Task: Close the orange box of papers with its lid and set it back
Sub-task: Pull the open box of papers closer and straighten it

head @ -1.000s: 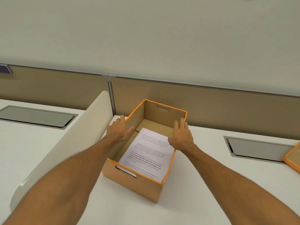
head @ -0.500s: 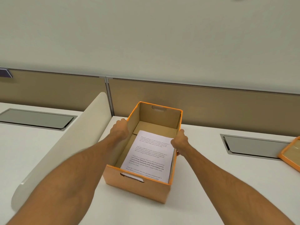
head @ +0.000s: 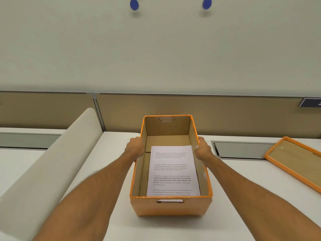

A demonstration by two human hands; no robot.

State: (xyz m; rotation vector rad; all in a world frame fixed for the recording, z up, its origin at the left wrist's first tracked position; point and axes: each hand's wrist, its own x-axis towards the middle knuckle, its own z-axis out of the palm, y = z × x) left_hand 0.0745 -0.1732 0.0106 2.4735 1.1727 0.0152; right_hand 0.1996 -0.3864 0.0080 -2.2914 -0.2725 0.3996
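Orange box sits open on the white surface, papers flat inside. Left hand and right hand each have their grip clamped on a side wall. Lid lies upside down on the surface, well apart to the right.

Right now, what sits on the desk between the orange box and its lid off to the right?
In the head view, only bare white desk and a grey recessed panel lie between the orange box and the lid.
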